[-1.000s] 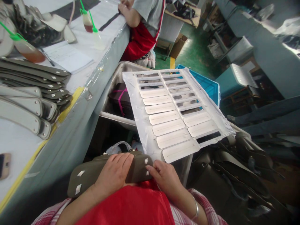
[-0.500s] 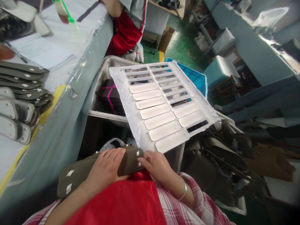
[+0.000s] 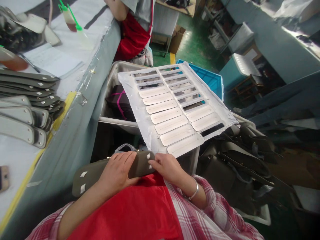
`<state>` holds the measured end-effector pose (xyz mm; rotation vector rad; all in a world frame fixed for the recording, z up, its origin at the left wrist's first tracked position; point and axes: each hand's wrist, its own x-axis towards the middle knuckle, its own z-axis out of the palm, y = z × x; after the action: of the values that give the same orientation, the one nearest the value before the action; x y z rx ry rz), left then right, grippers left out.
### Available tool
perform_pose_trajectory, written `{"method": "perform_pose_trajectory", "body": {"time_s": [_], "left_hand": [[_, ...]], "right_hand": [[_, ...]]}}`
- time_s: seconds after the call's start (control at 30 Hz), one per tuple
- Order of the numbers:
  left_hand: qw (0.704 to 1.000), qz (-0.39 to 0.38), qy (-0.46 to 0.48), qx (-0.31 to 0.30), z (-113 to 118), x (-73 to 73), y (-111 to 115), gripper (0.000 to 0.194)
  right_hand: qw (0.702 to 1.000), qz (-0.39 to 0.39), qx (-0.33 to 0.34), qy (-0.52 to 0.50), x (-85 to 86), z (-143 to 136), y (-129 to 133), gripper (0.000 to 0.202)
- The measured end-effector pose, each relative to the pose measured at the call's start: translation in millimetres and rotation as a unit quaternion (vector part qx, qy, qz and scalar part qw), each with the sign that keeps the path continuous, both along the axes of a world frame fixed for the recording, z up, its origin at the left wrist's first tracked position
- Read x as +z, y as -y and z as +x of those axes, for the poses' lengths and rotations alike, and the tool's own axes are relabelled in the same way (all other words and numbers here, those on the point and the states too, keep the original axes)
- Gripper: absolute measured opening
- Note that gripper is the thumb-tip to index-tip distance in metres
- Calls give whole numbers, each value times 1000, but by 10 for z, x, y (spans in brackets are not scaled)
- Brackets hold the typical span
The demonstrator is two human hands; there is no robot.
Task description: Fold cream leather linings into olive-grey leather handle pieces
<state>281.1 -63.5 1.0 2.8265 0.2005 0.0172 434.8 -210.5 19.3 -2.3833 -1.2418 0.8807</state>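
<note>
Across my lap lies an olive-grey handbag, its long narrow base turned up, with pairs of small white tabs near both ends. My left hand grips across the middle of this base, fingers over the far edge. At the right end my right hand is closed on the bag's edge, its thumb beside the white tabs. Its curled fingertips are partly hidden. Just ahead, a white slotted board holds several pale rounded strips and reaches close to my right hand.
Olive straps and pale end pieces lie on the left table with green-tipped bottles and a phone. A metal-rimmed bin and a blue crate stand under the board. More olive bags lie right. A co-worker's red apron shows ahead.
The view has shifted slightly, so the table and bag sit further right in the picture. Both hands keep nearly the same hold on the handbag.
</note>
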Motion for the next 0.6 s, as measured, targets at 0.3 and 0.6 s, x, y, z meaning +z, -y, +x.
{"method": "perform_pose_trajectory", "body": {"time_s": [0.3,0.6], "left_hand": [[999,29,-2,-17,-2,-14,7,71],[996,79,11,-41,17,-38,0,56]], "right_hand": [[999,-10,-9,37,-40,-30,35,29],[976,38,-146,-156,-203,28,91,32]]}}
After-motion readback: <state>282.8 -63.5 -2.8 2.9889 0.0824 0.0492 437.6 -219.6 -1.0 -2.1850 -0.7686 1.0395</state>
